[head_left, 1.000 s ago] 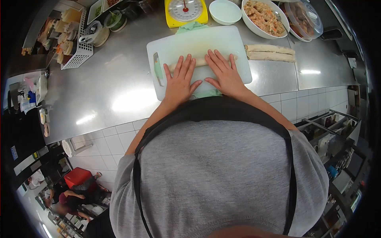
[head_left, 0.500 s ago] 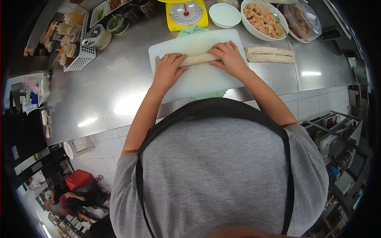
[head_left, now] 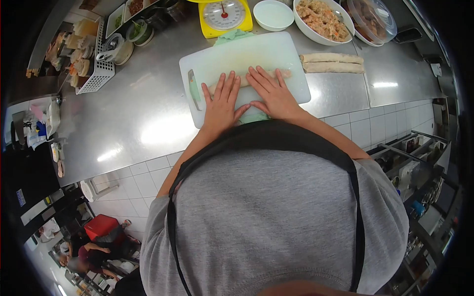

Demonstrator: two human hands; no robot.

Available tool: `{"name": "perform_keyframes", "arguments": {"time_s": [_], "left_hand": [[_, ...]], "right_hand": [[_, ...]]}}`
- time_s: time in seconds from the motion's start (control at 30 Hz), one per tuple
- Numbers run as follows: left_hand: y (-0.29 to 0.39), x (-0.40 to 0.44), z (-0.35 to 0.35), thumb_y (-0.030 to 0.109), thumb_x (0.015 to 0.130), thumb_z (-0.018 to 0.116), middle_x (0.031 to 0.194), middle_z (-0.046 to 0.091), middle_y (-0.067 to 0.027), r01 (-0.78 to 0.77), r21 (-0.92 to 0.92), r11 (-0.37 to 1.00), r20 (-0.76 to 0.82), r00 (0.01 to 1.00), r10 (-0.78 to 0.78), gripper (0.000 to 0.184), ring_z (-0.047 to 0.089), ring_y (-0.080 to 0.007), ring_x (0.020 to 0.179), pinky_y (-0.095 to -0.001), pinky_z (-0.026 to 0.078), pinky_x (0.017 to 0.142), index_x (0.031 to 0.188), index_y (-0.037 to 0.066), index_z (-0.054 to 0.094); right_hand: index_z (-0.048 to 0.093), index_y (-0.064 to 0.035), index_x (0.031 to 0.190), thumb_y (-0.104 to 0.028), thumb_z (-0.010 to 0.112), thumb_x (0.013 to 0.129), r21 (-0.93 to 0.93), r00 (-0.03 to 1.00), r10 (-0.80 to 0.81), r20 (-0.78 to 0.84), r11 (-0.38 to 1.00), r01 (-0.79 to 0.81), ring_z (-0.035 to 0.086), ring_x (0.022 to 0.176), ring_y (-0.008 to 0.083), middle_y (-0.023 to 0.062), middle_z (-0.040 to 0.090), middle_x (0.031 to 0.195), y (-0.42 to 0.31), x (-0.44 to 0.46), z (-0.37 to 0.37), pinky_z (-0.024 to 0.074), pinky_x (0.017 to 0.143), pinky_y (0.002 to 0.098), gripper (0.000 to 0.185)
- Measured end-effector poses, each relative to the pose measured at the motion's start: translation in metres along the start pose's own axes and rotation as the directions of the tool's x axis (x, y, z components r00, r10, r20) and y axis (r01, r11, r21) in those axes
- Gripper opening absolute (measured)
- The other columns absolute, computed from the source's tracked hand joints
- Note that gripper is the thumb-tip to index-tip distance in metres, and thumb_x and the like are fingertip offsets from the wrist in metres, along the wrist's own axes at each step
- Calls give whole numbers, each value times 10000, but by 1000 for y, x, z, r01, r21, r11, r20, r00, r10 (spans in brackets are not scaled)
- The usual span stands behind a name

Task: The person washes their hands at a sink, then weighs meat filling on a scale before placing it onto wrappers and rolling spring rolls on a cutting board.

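Observation:
A pale dough roll (head_left: 245, 82) lies across the white cutting board (head_left: 296, 74), mostly covered by my hands. My left hand (head_left: 222, 101) rests flat on its left part with the fingers spread. On the right part lies my right hand (head_left: 272, 93), palm down and fingers apart. The roll's right end shows past my right fingers. Two more long rolls (head_left: 332, 63) lie side by side on the steel counter, right of the board. A green cloth (head_left: 233, 36) sticks out behind the board.
Behind the board stand a yellow scale (head_left: 224, 17), a pale bowl (head_left: 273, 16) and a bowl of minced filling (head_left: 323, 22). A lidded container (head_left: 373, 22) is at back right. A white basket (head_left: 98, 74) stands left. Other people (head_left: 91, 254) are far off at lower left.
Half a second ago my fingers curled round the roll's ends. Now both hands lie flat on it, nearer each other, and the roll is lower on the board. The view has shifted slightly.

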State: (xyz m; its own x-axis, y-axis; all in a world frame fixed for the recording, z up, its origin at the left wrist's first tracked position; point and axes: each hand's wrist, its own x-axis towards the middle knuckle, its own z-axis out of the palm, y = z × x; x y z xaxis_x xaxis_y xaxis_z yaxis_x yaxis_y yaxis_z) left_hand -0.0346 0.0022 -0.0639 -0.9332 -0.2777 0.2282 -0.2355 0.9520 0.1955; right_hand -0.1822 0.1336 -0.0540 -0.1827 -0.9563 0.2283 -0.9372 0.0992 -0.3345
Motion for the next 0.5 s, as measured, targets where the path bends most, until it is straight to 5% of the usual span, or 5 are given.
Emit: {"name": "perform_keyframes", "arguments": {"time_s": [0.17,0.27,0.37,0.5], "left_hand": [[-19,26,0,496,819,536,1463,253,-59,2,41,999,7,1000,-3,767,222,-247,1352,-664,39,1011,1414,102,253],[-35,46,2,505,821,534,1456,271,-53,21,74,997,-8,1000,-20,753,236,-253,1346,-661,39,1013,1411,123,265],[-43,61,-2,514,814,544,1430,318,-64,47,91,995,-70,997,-41,736,264,-271,1329,-650,39,1021,1395,132,302],[-27,67,-11,525,779,584,1419,330,-77,-27,39,999,-13,1000,28,762,288,-258,1316,-629,58,1034,1379,131,328]], "right_hand": [[289,-125,1393,-349,594,816,-66,1000,17,0,998,-17,231,1353,223,48,266,1458,15,25,1,153,1066,567,690],[410,-146,1313,-338,619,795,-153,998,51,-35,987,-56,306,1302,218,57,378,1376,29,40,-6,191,1064,556,590],[571,-153,1046,-235,691,731,-32,992,119,-33,992,-120,443,1143,206,12,520,1155,53,46,-17,243,1045,551,347],[554,-130,1004,-212,671,748,-9,995,78,59,997,-78,484,1095,214,12,540,1080,63,49,-32,290,1027,518,293]]}}
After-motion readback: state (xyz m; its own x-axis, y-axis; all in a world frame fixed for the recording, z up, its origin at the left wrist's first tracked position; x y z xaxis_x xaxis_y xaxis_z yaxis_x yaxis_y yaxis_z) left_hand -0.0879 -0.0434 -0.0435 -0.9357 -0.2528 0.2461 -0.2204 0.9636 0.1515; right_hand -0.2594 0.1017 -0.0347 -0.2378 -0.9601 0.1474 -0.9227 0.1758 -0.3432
